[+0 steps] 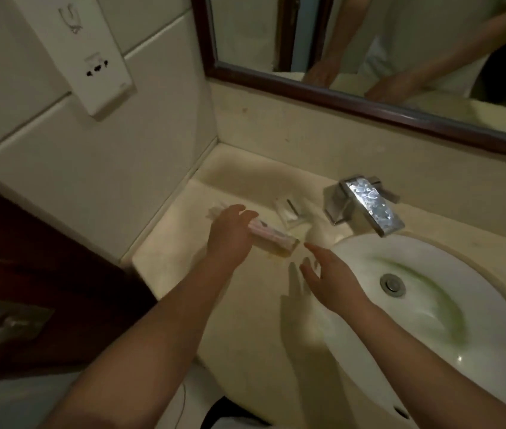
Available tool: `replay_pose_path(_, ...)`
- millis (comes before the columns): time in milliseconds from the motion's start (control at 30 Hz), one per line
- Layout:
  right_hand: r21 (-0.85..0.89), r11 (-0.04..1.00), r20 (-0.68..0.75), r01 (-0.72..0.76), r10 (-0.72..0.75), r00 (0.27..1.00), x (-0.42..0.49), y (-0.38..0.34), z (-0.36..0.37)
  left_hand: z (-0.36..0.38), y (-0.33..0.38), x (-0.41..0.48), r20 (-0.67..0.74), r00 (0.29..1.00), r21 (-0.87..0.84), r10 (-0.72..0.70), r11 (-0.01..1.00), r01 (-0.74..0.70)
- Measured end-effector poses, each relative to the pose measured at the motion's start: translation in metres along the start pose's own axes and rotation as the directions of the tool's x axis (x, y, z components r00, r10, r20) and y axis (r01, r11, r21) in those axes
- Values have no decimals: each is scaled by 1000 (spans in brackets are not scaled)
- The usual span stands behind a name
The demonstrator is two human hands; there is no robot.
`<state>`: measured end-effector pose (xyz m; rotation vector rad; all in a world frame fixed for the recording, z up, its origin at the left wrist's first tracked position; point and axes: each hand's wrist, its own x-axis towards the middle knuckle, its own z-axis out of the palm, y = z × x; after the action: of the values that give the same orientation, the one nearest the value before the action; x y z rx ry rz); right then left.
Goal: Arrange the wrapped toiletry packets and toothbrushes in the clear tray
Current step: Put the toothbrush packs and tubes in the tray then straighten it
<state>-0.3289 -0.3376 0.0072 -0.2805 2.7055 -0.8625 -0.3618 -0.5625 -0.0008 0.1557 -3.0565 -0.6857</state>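
The left hand pinches a pink wrapped toothbrush packet; the right hand hovers spread. A slip could drop it into the white ceramic sink.

tray: clear, oblong, tilted, near the basin's left rim
packets: pink-white wrapped, inside tray
loose wrapper: clear, flat beside faucet
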Motion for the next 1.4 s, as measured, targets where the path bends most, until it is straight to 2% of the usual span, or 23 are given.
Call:
replay_pose_path(133, 3, 1000, -41, -19, 19, 999, 20, -10, 0, 17, -11, 40, 222, 974, 222, 45, 970, -96)
replay_pose_path(267, 61, 996, -127, -69, 76, 989, 41, -15, -5, 22, -20, 52, 219, 965, 337, 141, 917, -211)
replay_pose_path(333, 93, 993, -157, -73, 87, 984, 53, -19, -6, 17, -28, 50, 286, 949, 327, 132, 918, -226)
replay_pose_path(400, 112, 990, -177, -85, 104, 979, 67, -22, -8, 9, -38, 46, 324, 940, 226, 105, 956, -185)
replay_pose_path(467, 125, 986, -190, -111, 133, 973, 83, -24, -7, -1, -47, 38, 312, 949, 94, 40, 993, -72)
replay_pose_path(567, 122, 976, -197, -183, 204, 959, 112, -25, -1, -14, -53, 26, 281, 954, -70, -103, 989, 127)
replay_pose_path(633, 78, 968, -199, -240, 251, 947, 127, -25, 5, -19, -54, 19, 265, 950, -213, -166, 951, 226)
replay_pose_path(767, -89, 938, -200, -336, 314, 928, 142, -29, 20, -26, -53, 5, 265, 950, -386, -165, 885, 261)
replay_pose_path(867, 25, 920, -171, -391, 390, 905, 137, -26, 28, -29, -44, -1, 288, 939, -513, -188, 798, 316)
replay_pose_path(933, 52, 924, -119, -379, 383, 916, 124, -23, 31, -30, -36, -4, 309, 929, -600, -202, 717, 355)
replay_pose_path(1033, 193, 911, -65, -364, 383, 922, 87, -17, 24, -30, -10, -11, 343, 927, -691, -150, 629, 357)
replay_pose_path(1133, 369, 862, -92, -348, 407, 909, 32, -8, 8, -30, 27, -25, 366, 928, -744, -68, 578, 336)
replay_pose_path(1300, 577, 735, -142, -356, 519, 843, -92, 30, -26, -21, 98, -65, 395, 909, -758, 132, 605, 242)
replay_pose_path(1400, 680, 638, -188, -361, 628, 755, -171, 67, -36, -5, 153, -104, 442, 861, -761, 252, 613, 212)
